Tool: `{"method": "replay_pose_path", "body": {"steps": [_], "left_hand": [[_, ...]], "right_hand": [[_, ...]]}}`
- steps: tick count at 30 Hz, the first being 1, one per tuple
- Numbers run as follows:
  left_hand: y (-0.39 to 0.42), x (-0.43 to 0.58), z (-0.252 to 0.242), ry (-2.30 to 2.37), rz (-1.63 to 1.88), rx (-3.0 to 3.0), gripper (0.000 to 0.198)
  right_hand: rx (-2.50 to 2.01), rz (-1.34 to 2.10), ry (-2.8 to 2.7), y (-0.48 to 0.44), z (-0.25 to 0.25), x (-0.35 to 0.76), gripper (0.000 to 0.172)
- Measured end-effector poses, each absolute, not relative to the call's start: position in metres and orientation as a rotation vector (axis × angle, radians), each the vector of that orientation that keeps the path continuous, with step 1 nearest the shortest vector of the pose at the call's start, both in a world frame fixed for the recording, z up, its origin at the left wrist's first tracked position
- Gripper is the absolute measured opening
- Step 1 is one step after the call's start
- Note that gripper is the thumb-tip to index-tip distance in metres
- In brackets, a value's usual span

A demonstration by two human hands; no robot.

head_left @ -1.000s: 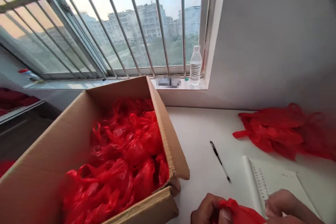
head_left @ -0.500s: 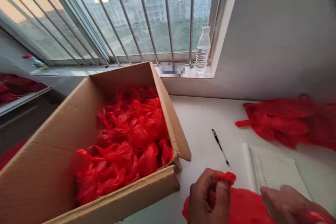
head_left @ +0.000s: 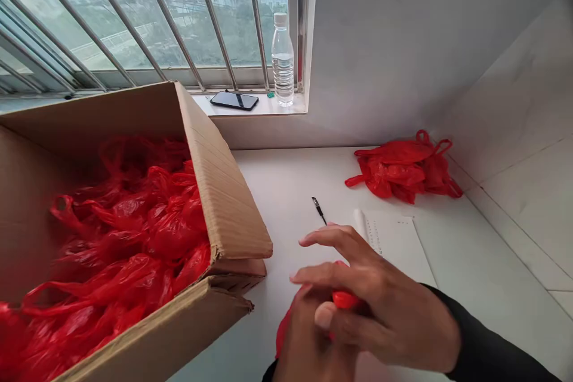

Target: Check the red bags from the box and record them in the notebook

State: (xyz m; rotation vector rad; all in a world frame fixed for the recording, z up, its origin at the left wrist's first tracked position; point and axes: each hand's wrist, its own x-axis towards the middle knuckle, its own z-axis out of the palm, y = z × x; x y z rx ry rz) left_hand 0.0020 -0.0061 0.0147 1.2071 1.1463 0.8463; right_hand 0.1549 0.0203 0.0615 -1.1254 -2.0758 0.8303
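In the head view, a red plastic bag point(head_left: 345, 299) is bunched between my two hands above the white table. My left hand point(head_left: 308, 328) is closed around it from below, its fingers partly hidden behind the other hand. My right hand point(head_left: 385, 298) crosses over the top, with a twisted part of the bag between thumb and fingers and the upper fingers stretched out to the left. More red film shows at the left edge of my left hand. Just beyond the fingers lies a black pen point(head_left: 319, 209), partly covered, beside an open notebook point(head_left: 396, 242).
To the left stands an open cardboard box point(head_left: 224, 191) holding several red plastic bags point(head_left: 134, 233). Another heap of red bags point(head_left: 405, 167) lies against the wall. A phone point(head_left: 235, 100) and a water bottle point(head_left: 283, 65) rest on the barred window's sill.
My hands have come together, the right crossing over the left at the red bag. The view has turned right, so the box and window sit further left.
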Motion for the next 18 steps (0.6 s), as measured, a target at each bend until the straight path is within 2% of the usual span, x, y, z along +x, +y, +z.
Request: {"method": "replay_pose_path", "body": {"steps": [2, 3, 7, 12, 15, 18], "left_hand": [[0.0, 0.0, 0.017, 1.173, 0.865, 1.113, 0.029], [0.004, 0.0, 0.019, 1.164, 0.87, 1.056, 0.033], [0.019, -0.003, 0.022, 1.052, 0.838, 0.985, 0.049], [0.021, -0.01, 0.017, 0.987, 0.808, 0.845, 0.032], [0.017, -0.004, 0.022, 0.934, 0.78, 0.877, 0.044], [0.017, 0.006, 0.025, 0.993, 0.817, 0.943, 0.04]], "right_hand": [[-1.15, 0.918, -2.032, 0.023, 0.058, 0.162, 0.041], [-1.165, 0.946, -2.0, 0.024, 0.056, 0.166, 0.039], [-1.21, 0.946, -1.893, 0.023, 0.048, 0.179, 0.016], [-1.272, 0.883, -1.806, 0.019, 0.039, 0.179, 0.007], [-1.291, 0.82, -1.784, 0.019, 0.032, 0.174, 0.005], [-1.245, 0.769, -1.793, 0.019, 0.028, 0.172, 0.007]]}}
